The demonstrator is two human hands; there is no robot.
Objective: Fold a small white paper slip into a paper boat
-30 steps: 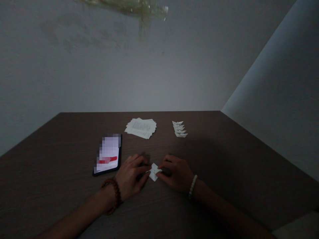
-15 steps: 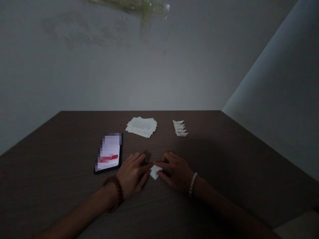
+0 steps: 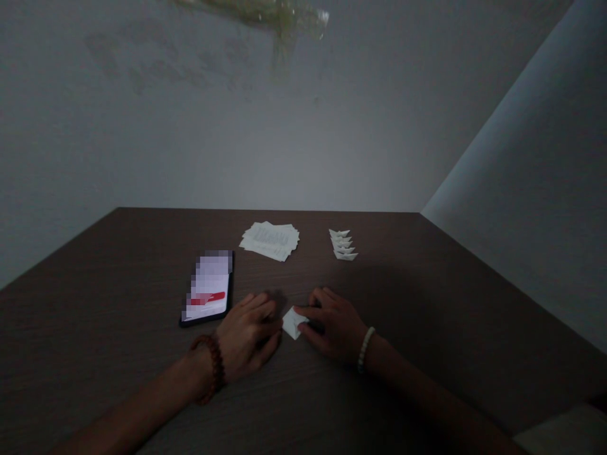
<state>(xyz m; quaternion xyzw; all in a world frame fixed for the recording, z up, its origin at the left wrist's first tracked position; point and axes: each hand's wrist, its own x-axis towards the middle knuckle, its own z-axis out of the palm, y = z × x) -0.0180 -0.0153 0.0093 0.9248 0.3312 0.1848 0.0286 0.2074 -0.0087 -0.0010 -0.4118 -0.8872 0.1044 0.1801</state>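
The right grip (image 3: 332,327) rests on the folded white paper (image 3: 291,324), though a pinch can't be told; the paper is light and flimsy, best taken at its free corner. The left grip (image 3: 246,335) lies loosely spread just beside it on the bench (image 3: 427,297).

Passable gap between paper stack (image 3: 269,241) and folded paper boats (image 3: 343,244), ahead of right hand (image 3: 329,325); smartphone (image 3: 207,287) obstructs left hand (image 3: 245,335) leftward.

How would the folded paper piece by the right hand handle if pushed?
The folded paper piece is probably light, so a nudge from the right hand could slide it across the dark wood-grain tabletop. Its creases may add slight stiffness, but thin paper would likely crush easily. Lying flat, it seems unlikely to roll.
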